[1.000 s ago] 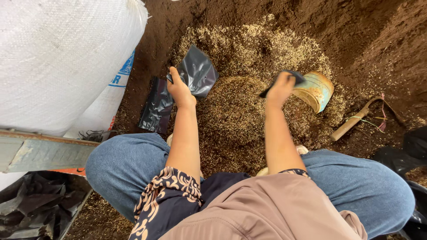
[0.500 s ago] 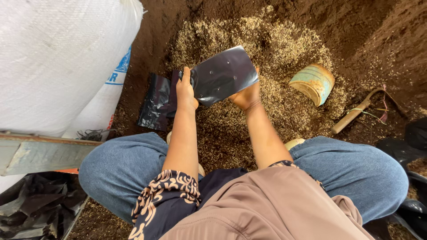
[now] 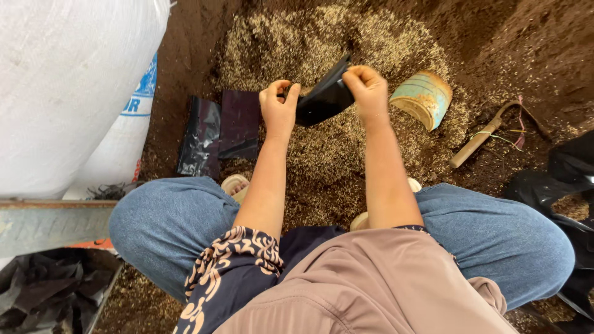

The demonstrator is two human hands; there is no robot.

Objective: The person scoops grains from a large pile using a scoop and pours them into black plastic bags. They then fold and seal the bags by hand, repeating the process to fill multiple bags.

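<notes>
We pinch a black bag between both hands: the left hand grips its near-left edge with thumb and fingers pressed together, and the right hand is closed on its upper right edge. The bag hangs between the two hands, folded or partly collapsed, so that we see mostly one glossy dark face and a thin edge rising toward the right hand. It is held above a mound of husks, pale and straw-coloured, which spreads out in front of our knees and up toward the top of the view.

Just left of the left hand, a few flat black bags lie in a loose stack on the ground, one overlapping another. Right of the right hand, a can lies on its side on the husks, pale blue-green with rust, its open mouth facing toward us. Further right, a wooden-handled tool lies on the dark soil, with bits of coloured string by it.

On the far left stands a big white woven sack, with a second one below it. At the lower left corner there is a heap of crumpled black plastic. More black plastic lies at the right edge. Our legs, in blue jeans, are bent wide to either side of the husks.
</notes>
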